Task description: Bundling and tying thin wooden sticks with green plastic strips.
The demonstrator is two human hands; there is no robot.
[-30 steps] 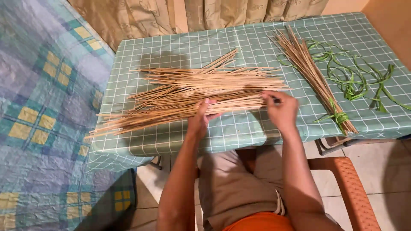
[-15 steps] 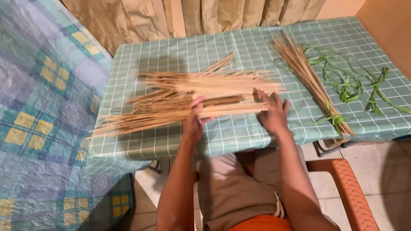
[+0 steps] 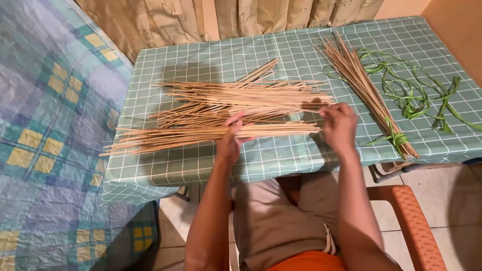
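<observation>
A loose pile of thin tan sticks (image 3: 241,98) lies across the green checked tablecloth (image 3: 281,55). Nearer me, a gathered bundle of the same sticks (image 3: 170,136) stretches left to right. My left hand (image 3: 230,140) grips this bundle near its middle, thumb over the top. My right hand (image 3: 339,125) sits at the bundle's right end, fingers curled against the stick tips. To the right lies a separate bundle of sticks (image 3: 359,83) tied with a green strip (image 3: 396,136) at its near end.
Loose green strips (image 3: 411,93) are scattered at the table's right. A blue and yellow checked cloth (image 3: 45,140) covers a surface on the left. Beige curtains (image 3: 241,15) hang behind the table. An orange chair arm (image 3: 414,221) is at lower right.
Both hands have pulled the near bundle together and squared it. My right hand moved from on top of the sticks to their right ends. The view shifted slightly.
</observation>
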